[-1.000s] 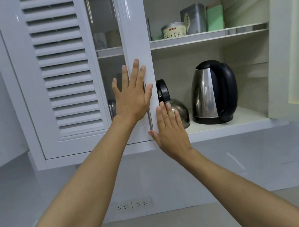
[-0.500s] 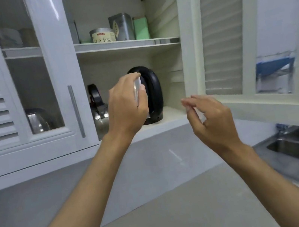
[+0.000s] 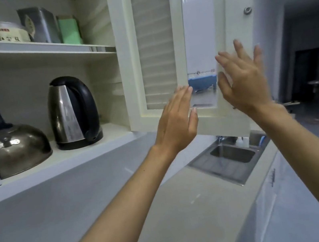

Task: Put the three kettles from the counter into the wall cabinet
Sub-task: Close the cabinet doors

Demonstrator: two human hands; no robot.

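Kitchen wall cabinet is seen with its right door swung open. Two kettles are seen on the lower shelf: a domed stovetop kettle and an electric kettle; the third is not visible. Both hands, left and right, are spread open and empty at the door, well right of the kettles; the right is nearer its free edge. Door closing is judged next.

Round tin on the upper shelf: pale label with a row of dark Chinese characters, too blurred to read here, plus a small red patch above them, also unreadable. Tall metal tin just beside it: a leaf-like mark on its side, no legible words. No brand visible on either kettle.
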